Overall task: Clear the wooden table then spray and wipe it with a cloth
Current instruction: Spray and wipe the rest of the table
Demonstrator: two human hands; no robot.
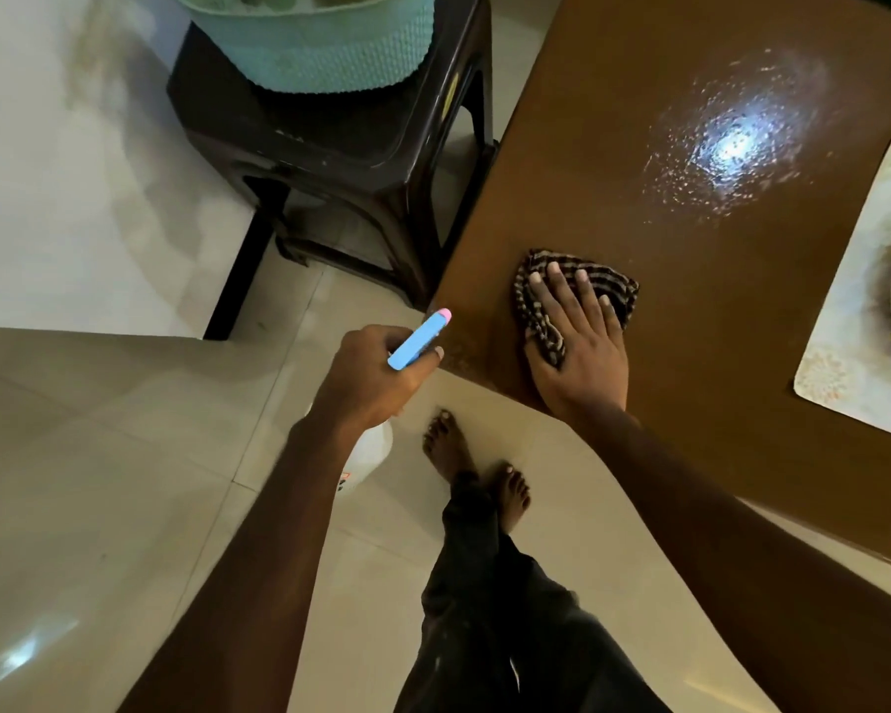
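Wooden table [613, 162] sprayed, wipe pending

Head view: pressing striped cloth [610, 286] flat under right hand [582, 352], fingers straight, by table's near corner. Gripping spray bottle [417, 339] in curled left hand [366, 378], off the edge, nozzle aimed up-right over that corner. Wet patch [731, 141] farther in, ahead-right of cloth; right hand nearer. Cloth bunched, no clear long axis.

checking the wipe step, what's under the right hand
A striped cloth lies under the right hand, pressed flat on the wooden table. The tabletop beneath it is covered.

Right hand [579, 347] presses cloth [577, 290]; left hand [376, 373] grips bottle [417, 339].
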